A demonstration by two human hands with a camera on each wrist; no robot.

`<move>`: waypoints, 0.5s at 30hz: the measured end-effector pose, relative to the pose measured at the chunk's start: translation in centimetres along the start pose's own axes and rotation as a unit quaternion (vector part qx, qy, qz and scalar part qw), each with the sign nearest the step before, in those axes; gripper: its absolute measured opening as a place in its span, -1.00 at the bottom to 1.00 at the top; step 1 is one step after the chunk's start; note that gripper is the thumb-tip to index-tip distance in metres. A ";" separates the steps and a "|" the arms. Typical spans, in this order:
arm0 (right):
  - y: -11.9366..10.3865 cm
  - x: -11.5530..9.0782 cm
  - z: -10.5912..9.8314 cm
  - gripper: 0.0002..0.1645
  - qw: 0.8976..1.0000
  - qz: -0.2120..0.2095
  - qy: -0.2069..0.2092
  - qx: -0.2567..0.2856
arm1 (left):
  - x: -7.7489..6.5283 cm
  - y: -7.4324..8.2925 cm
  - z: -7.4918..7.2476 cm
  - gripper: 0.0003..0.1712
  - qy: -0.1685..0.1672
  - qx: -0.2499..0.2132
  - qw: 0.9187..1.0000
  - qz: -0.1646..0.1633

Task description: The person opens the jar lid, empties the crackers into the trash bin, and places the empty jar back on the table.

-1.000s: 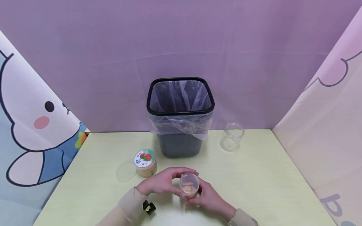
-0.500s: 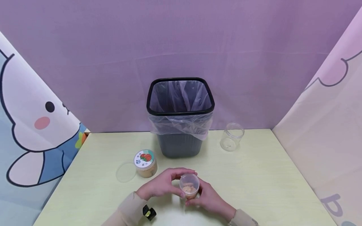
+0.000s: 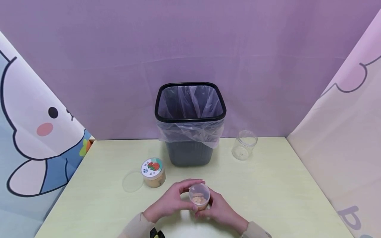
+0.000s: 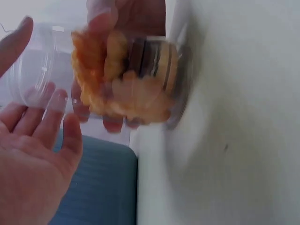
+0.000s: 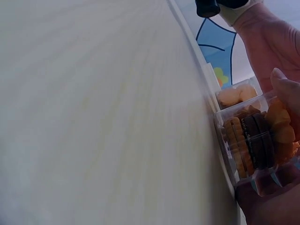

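Near the table's front, both hands are around a clear plastic jar (image 3: 199,196) without a lid. Orange, yellow and dark cookies (image 4: 140,89) fill its lower part. My right hand (image 3: 221,208) grips the jar low on its right side; its fingers (image 4: 112,123) show behind the wall in the left wrist view. At the open mouth, my left hand (image 3: 171,198) curves its thumb and fingers round the rim from the left. In the right wrist view the jar (image 5: 258,140) stands upright with its base by the table, though whether it touches is unclear.
A lidded jar (image 3: 153,172) with a fruit-printed top stands at left, beside a translucent round lid (image 3: 132,181). Behind stands a dark bin (image 3: 190,153) lined with a plastic bag. Another clear jar (image 3: 244,145), without a lid, is at the back right.
My left hand has shifted slightly down and toward me, its index finger drawing back along the rim. The right hand and the jar stay nearly in place.
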State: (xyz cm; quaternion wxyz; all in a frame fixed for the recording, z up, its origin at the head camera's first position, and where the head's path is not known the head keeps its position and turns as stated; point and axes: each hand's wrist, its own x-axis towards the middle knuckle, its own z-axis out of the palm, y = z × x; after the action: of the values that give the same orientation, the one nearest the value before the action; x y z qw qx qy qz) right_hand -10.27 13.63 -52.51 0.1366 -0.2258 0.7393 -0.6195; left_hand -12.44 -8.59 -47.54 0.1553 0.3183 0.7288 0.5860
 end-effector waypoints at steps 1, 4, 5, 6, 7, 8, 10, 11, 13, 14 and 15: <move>0.0 0.0 0.0 -0.01 1.000 0.000 0.000 0.001 | -0.1 0.0 0.2 -0.16 0.008 0.002 1.000 0.001; -0.1 0.0 0.1 -0.04 1.000 -0.003 0.001 0.003 | -0.3 0.0 0.7 -0.18 0.030 0.006 0.999 0.009; -0.1 0.0 0.1 -0.05 1.000 -0.002 0.002 0.005 | -0.4 0.0 0.9 -0.19 0.036 0.007 0.999 0.015; -0.1 0.0 0.1 -0.06 1.000 -0.002 0.002 0.006 | -0.5 0.0 1.0 -0.19 0.043 0.008 0.999 0.018; -0.2 0.0 0.1 -0.07 1.000 -0.002 0.002 0.006 | -0.5 0.0 1.1 -0.19 0.048 0.008 0.999 0.020; -0.2 0.0 0.1 -0.08 1.000 -0.001 0.002 0.007 | -0.6 0.1 1.3 -0.19 0.054 0.007 0.998 0.023; -0.3 0.0 0.1 -0.09 1.000 0.002 0.002 0.009 | -0.7 0.1 1.5 -0.19 0.063 0.005 0.998 0.024; -0.3 0.0 0.1 -0.09 1.000 0.001 0.003 0.010 | -0.7 0.2 1.6 -0.18 0.066 0.004 0.998 0.022; -0.3 0.0 0.1 -0.09 1.000 0.001 0.003 0.009 | -0.9 0.3 1.7 -0.18 0.072 0.001 0.997 0.013; -0.3 0.0 0.1 -0.09 1.000 0.001 0.003 0.009 | -0.9 0.4 1.7 -0.18 0.075 -0.001 0.997 0.009; -0.3 0.0 0.1 -0.08 1.000 0.000 0.003 0.009 | -1.0 0.4 1.8 -0.18 0.079 -0.001 0.997 0.005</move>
State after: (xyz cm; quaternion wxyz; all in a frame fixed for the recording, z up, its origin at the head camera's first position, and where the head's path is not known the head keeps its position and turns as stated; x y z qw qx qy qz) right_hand -10.19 13.46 -52.28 0.1367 -0.2227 0.7344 -0.6263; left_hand -10.52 -7.80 -47.74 0.0948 0.2746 0.7366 0.6107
